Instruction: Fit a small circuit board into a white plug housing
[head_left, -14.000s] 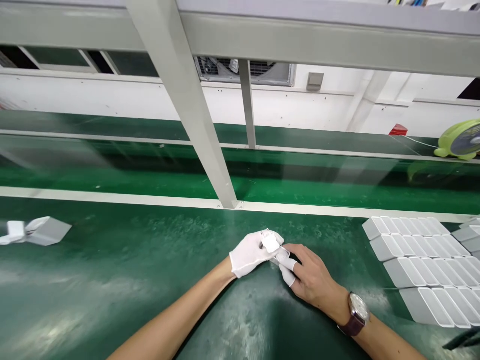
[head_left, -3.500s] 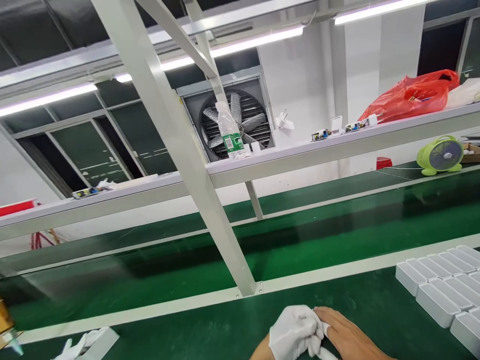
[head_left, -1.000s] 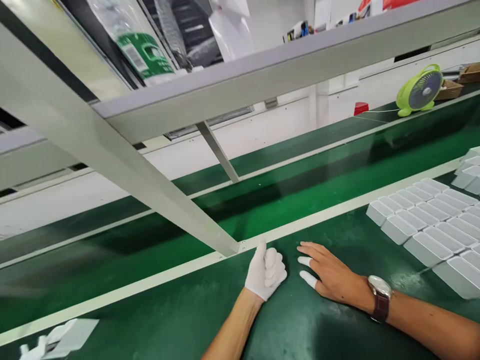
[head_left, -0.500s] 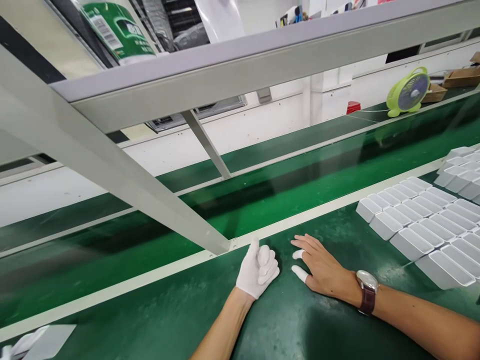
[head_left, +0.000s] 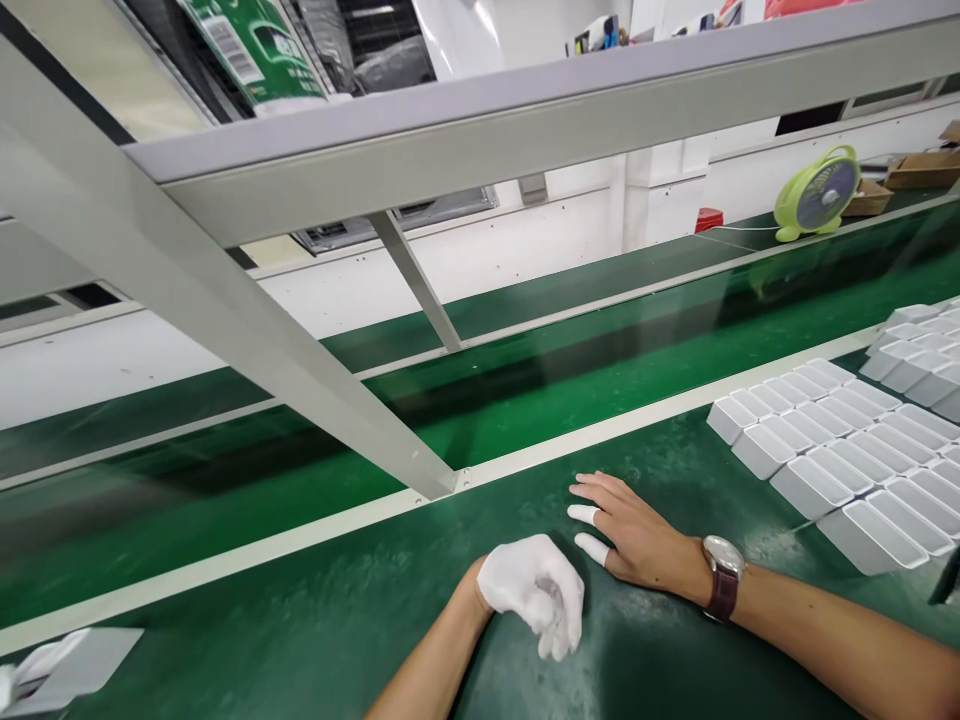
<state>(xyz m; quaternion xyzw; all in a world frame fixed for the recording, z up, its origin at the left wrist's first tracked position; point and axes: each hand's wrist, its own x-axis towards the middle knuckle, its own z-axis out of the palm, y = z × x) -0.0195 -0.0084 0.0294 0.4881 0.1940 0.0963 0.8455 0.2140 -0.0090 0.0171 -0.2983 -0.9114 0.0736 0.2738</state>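
My left hand [head_left: 534,592], in a white glove, is held over the green work surface [head_left: 337,620]. Its fingers curl in towards the palm, and I see nothing held in them. Just to its right, my right hand [head_left: 626,530] lies palm down with the fingers stretched out and apart. White finger cots cover its thumb and one finger; the other fingers are bare. A watch with a dark red strap [head_left: 723,590] is on the right wrist. Right of that hand stand rows of white rectangular cases [head_left: 832,455], the nearest things to it.
A pale metal post [head_left: 300,360] slants up to a shelf [head_left: 525,125] over the bench. Beyond the bench's pale edge runs a green belt [head_left: 570,385]. A yellow-green fan [head_left: 817,195] stands far right. White pieces [head_left: 82,660] lie at lower left; more white cases [head_left: 919,345] stand at right.
My left hand has turned over at the wrist and moved slightly down and right, its curled fingers now pointing downward. My right hand stays flat, almost unmoved. The view has shifted slightly.
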